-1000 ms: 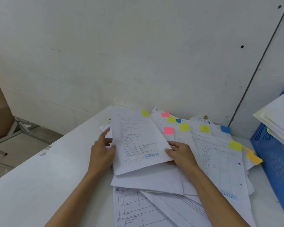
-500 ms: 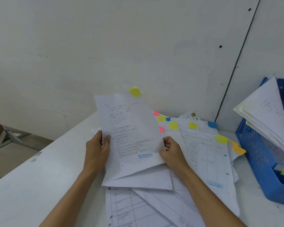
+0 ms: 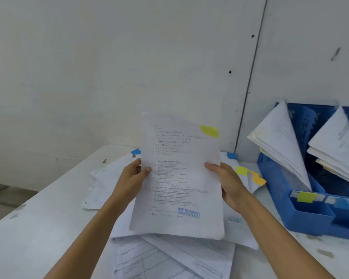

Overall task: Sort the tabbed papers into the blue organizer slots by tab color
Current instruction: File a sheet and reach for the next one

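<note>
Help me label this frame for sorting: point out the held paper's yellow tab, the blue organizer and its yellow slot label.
yellow tab (image 3: 209, 130), head view, middle of the tab.
blue organizer (image 3: 308, 220), head view, bare front wall.
yellow slot label (image 3: 307, 196), head view, centre of the label.

Organizer (image 3: 302, 216) right of paper pile (image 3: 169, 256), on table (image 3: 38, 228)
</note>
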